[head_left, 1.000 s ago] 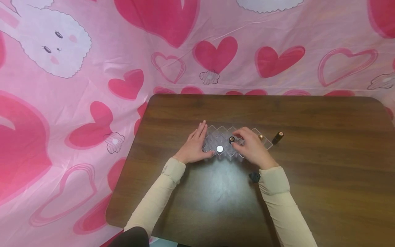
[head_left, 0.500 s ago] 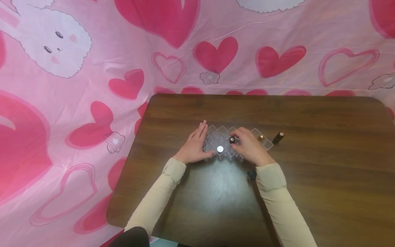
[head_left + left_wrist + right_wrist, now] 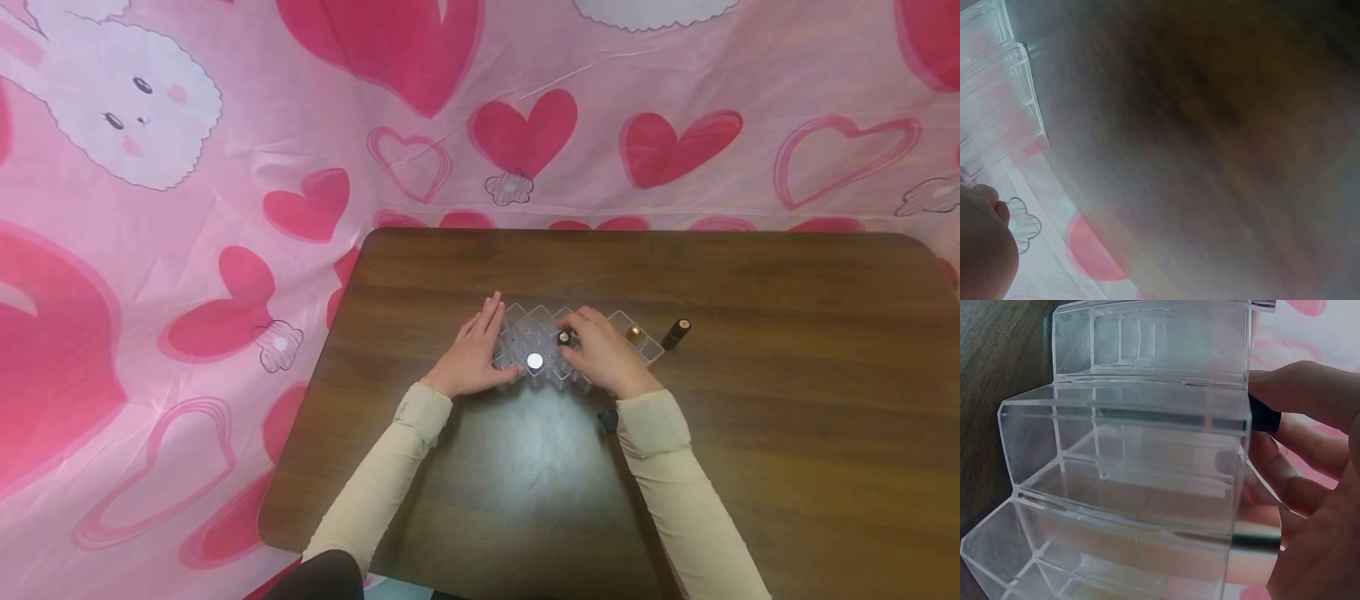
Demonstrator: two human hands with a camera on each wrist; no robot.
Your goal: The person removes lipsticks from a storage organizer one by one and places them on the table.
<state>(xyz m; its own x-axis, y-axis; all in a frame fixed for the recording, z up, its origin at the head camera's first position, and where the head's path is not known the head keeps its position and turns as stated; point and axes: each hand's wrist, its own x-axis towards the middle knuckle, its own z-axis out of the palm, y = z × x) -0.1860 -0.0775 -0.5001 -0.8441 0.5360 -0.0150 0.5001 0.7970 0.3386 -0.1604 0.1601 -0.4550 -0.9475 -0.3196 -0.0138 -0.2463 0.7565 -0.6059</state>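
Observation:
A clear holder (image 3: 525, 329) with diamond-shaped compartments stands on the table. My left hand (image 3: 474, 350) rests against its left end, fingers straight and thumb along the front side. With thumb and fingertips, my right hand (image 3: 603, 352) pinches the top of a black lipstick tube (image 3: 1265, 415); the tube's lower part shows through the clear wall, inside a compartment. A gold tube (image 3: 1257, 544) stands in a compartment at the right end, beneath the right palm in the right wrist view. A round white-topped item (image 3: 535, 361) sits in a front compartment.
Just right of the holder is another black tube (image 3: 677, 333) with a gold ring on its end. A small black item (image 3: 608, 420) sits at the right cuff and moves with it. The brown table (image 3: 787, 375) meets a pink heart-patterned cloth (image 3: 420, 75) behind.
My right wrist and forearm have shifted slightly left, while the fingers stay at the black lipstick tube. The left hand and the holder have not visibly moved.

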